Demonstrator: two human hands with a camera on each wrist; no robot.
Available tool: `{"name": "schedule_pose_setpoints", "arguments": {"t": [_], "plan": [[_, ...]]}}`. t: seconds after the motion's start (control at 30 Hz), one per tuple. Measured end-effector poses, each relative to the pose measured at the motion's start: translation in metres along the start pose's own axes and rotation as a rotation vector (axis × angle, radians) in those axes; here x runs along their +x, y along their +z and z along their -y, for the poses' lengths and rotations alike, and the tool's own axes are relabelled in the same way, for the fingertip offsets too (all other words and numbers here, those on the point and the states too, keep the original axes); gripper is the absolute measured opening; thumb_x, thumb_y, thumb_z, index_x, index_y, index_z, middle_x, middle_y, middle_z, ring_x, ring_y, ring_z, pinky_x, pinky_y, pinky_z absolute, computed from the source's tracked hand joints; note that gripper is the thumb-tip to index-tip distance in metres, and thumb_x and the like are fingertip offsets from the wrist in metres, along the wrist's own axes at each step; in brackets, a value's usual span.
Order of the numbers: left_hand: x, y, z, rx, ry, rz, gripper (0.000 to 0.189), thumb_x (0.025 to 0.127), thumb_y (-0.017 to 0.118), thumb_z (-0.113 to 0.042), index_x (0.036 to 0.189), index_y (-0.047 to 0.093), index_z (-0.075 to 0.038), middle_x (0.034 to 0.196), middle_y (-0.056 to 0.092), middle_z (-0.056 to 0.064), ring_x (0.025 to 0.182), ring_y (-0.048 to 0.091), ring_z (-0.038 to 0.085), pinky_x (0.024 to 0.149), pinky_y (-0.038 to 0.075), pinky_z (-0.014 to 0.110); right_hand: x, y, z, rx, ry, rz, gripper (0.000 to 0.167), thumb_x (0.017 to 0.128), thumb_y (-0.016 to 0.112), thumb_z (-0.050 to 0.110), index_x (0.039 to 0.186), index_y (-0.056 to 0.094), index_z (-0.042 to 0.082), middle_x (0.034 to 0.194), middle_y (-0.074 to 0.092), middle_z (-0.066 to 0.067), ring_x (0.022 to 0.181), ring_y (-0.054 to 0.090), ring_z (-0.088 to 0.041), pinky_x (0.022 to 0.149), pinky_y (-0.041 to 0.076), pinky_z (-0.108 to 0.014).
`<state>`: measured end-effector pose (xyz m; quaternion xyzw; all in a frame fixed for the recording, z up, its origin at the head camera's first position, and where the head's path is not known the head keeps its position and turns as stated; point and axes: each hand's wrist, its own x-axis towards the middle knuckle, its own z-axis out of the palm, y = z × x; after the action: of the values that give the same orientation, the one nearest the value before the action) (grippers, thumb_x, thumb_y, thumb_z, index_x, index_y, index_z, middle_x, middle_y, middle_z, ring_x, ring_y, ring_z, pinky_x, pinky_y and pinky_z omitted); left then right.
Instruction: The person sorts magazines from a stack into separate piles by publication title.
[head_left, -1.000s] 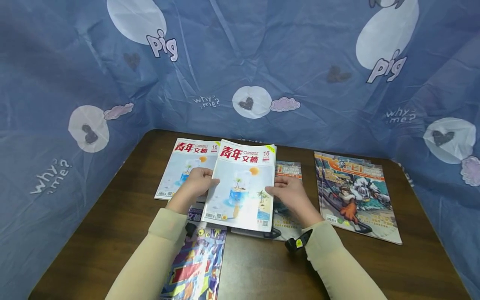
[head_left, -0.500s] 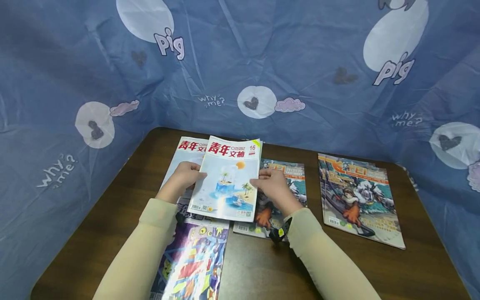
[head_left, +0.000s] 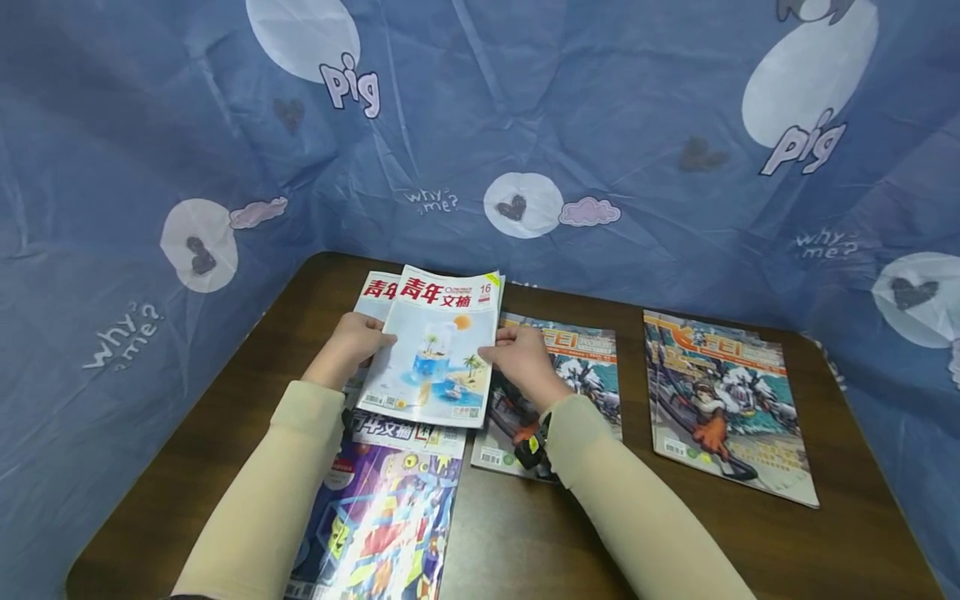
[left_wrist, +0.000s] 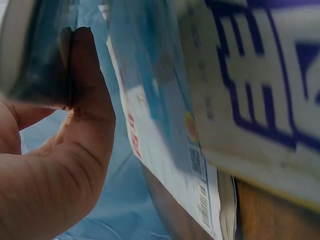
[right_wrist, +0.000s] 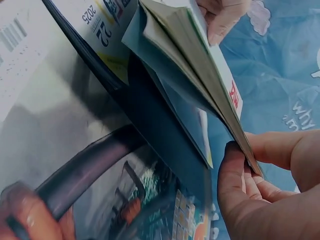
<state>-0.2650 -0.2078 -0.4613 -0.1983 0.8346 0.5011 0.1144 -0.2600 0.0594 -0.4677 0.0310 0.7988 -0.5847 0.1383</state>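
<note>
Both hands hold up a white magazine (head_left: 431, 358) with a red title and an island picture on its cover. My left hand (head_left: 351, 340) pinches its left edge, my right hand (head_left: 525, 358) its right edge. In the right wrist view the thumb and fingers (right_wrist: 232, 175) pinch the magazine, whose page edges (right_wrist: 185, 55) spread a little. Partly hidden beneath it lies a magazine with a matching cover (head_left: 377, 306), which also shows in the left wrist view. A purple patterned magazine (head_left: 382, 517) lies in front, overlapped by the held one in the head view.
A comic magazine (head_left: 592, 400) with an orange title lies under the right hand and wrist. Overlapping copies of the same comic magazine (head_left: 731, 408) lie farther right. The wooden table (head_left: 525, 533) is bordered by a blue printed cloth (head_left: 615, 142).
The held magazine has moved left with both hands, covering more of the matching magazine at the left. More of the comic magazine in the middle now shows. The view has turned slightly left.
</note>
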Motion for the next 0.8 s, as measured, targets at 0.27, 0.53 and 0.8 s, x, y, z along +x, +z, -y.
{"name": "schedule_pose_setpoints", "arguments": {"t": [0.27,0.53,0.8], "plan": [[0.011,-0.007,0.001,0.077,-0.007,-0.047,0.03,0.098,0.065,-0.01,0.121,0.063,0.01,0.118,0.059,0.02,0.099,0.056,0.03,0.082,0.048,0.04,0.013,0.014,0.004,-0.108,-0.015,-0.022,0.034,0.093,0.077,0.017,0.122,0.068,0.002,0.112,0.067,-0.012,0.092,0.064,-0.025,0.076,0.054,-0.042],[0.016,-0.012,0.006,0.101,0.023,-0.09,0.027,0.096,0.066,-0.007,0.115,0.064,0.012,0.113,0.06,0.021,0.094,0.056,0.03,0.076,0.048,0.037,0.024,0.028,0.008,-0.129,-0.013,-0.012,0.019,0.092,0.077,0.013,0.102,0.067,0.001,0.088,0.061,-0.007,0.076,0.061,-0.02,0.068,0.05,-0.038],[0.021,-0.015,0.009,0.136,0.004,-0.124,0.035,0.095,0.065,-0.009,0.122,0.06,0.012,0.12,0.059,0.025,0.103,0.057,0.034,0.093,0.051,0.046,0.036,0.038,0.009,-0.133,0.035,-0.019,0.034,0.091,0.078,0.014,0.12,0.066,0.001,0.114,0.063,-0.012,0.093,0.064,-0.024,0.077,0.054,-0.041]]}}
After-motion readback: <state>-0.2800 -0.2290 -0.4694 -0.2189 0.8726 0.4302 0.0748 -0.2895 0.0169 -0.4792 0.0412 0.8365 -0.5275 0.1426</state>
